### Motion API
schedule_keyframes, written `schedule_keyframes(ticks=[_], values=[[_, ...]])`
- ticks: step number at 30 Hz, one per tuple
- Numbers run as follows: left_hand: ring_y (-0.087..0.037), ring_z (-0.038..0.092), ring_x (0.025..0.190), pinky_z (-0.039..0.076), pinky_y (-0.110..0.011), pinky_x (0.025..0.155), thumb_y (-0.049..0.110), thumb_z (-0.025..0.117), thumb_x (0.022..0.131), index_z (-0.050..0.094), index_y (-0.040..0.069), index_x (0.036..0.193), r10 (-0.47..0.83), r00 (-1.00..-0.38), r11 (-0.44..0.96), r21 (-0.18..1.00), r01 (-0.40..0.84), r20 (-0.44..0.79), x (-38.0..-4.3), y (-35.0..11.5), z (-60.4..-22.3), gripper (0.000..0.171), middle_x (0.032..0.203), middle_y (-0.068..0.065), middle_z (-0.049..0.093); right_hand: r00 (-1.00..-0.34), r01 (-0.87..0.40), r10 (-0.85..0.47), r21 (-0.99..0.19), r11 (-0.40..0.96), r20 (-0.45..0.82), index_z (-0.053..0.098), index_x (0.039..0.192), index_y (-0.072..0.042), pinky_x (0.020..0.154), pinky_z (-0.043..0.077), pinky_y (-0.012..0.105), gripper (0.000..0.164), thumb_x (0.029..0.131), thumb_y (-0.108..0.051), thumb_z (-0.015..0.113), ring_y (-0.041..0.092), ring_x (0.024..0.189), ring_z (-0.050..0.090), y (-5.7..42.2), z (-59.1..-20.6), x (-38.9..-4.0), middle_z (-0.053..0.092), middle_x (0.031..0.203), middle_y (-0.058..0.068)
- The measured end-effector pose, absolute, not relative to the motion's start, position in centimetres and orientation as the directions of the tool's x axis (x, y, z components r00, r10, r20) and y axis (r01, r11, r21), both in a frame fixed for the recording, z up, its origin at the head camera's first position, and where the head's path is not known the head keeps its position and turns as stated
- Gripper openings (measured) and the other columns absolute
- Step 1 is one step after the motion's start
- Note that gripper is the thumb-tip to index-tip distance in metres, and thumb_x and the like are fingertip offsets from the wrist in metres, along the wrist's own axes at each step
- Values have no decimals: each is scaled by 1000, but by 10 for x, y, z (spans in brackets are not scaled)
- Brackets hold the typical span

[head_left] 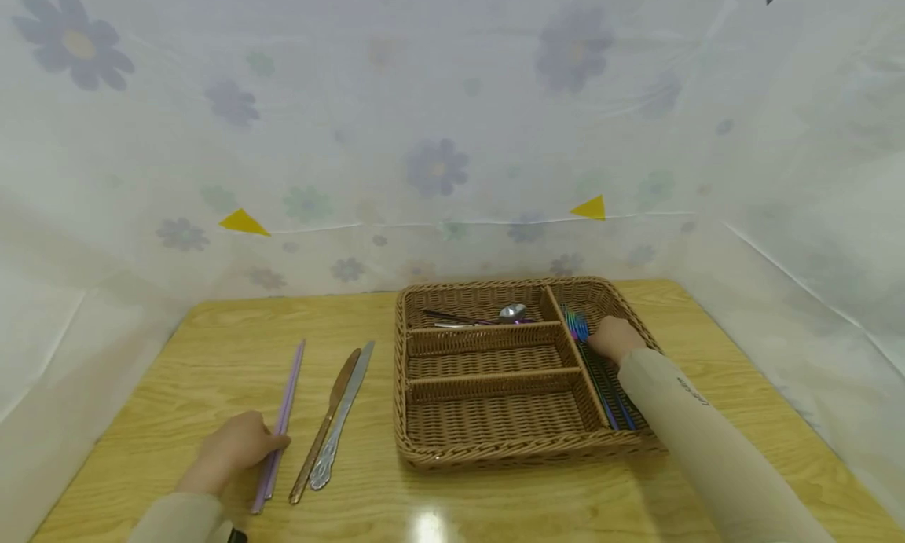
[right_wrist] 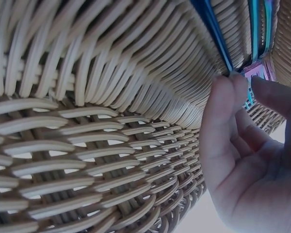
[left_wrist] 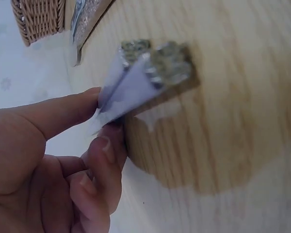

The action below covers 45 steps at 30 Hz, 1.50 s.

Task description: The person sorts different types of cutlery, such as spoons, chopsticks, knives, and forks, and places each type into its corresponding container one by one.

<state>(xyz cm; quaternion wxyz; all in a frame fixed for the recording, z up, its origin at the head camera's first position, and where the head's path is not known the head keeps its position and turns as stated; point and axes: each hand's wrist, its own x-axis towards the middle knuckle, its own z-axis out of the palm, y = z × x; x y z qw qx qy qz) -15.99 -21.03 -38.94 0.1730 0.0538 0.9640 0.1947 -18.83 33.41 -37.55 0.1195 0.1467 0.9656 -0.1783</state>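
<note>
At the left of the table, my left hand [head_left: 236, 442] pinches a pair of lilac chopsticks [head_left: 289, 394] between thumb and fingers. The left wrist view shows their silvery patterned ends [left_wrist: 169, 63], slightly blurred. My right hand [head_left: 615, 338] reaches into the long right compartment of a wicker cutlery basket [head_left: 488, 453]. There its fingertips pinch a blue metallic fork [right_wrist: 214, 36], whose tines point to the far side. Other iridescent cutlery [right_wrist: 254, 29] lies close by in the same compartment; my fingers partly hide it.
Between the chopsticks and the basket lie a copper-coloured knife [head_left: 325, 429] and a silver knife [head_left: 349, 413], side by side. A silver spoon [head_left: 512, 313] and some dark-handled cutlery [head_left: 452, 317] rest in the basket's far compartment. A flowered white curtain [head_left: 438, 166] encloses the table.
</note>
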Motion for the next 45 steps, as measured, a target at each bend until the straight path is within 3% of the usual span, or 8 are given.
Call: schedule_keyframes(ticks=[9, 14, 18, 35, 42, 45], values=[[-14, 52, 65, 41, -29, 58, 27, 65, 83, 65, 2, 75, 183, -935, 885, 465, 22, -304, -160, -211, -393, 26, 70, 0, 61, -934, 320, 240, -324, 890, -263, 35, 55, -18, 44, 33, 25, 40, 92, -20, 51, 9, 42, 31, 325, -368, -185, 28, 46, -6], [-14, 47, 61, 37, -27, 55, 24, 60, 86, 60, 4, 73, 172, -940, 867, 498, 2, -295, -163, -214, -391, 24, 66, 0, 55, -936, 320, 246, -312, 895, -252, 35, 56, -17, 44, 33, 25, 40, 93, -21, 52, 8, 43, 30, 324, -367, -183, 27, 47, -6], [-13, 42, 56, 34, -26, 51, 21, 56, 88, 54, 5, 72, 170, -951, 866, 500, 19, -258, -163, -214, -386, 23, 62, 0, 49, -941, 307, 239, -305, 902, -241, 35, 56, -17, 45, 32, 25, 41, 93, -21, 52, 8, 43, 28, 323, -366, -183, 26, 47, -6], [-15, 45, 58, 37, -27, 51, 24, 52, 93, 57, -2, 91, 191, -970, 876, 472, 99, -151, -166, -192, -364, 26, 67, -3, 53, -966, 251, 216, -302, 920, -144, 34, 52, -17, 39, 22, 21, 43, 93, -18, 49, 7, 41, 23, 306, -347, -184, 25, 45, -6], [-12, 43, 50, 34, -23, 45, 23, 54, 93, 57, 0, 91, 260, -962, 867, 458, 198, -77, -164, -165, -355, 23, 64, -1, 54, -978, 206, 188, -283, 937, -91, 48, 60, -14, 38, 26, 22, 35, 94, -21, 48, 9, 42, 32, 292, -342, -191, 39, 48, -4], [-11, 42, 47, 34, -21, 43, 23, 55, 93, 57, 3, 90, 297, -954, 863, 442, 244, -51, -165, -152, -352, 21, 65, 0, 56, -982, 189, 179, -270, 944, -63, 58, 72, -9, 38, 28, 23, 28, 94, -22, 50, 11, 43, 37, 284, -339, -190, 46, 50, -1]])
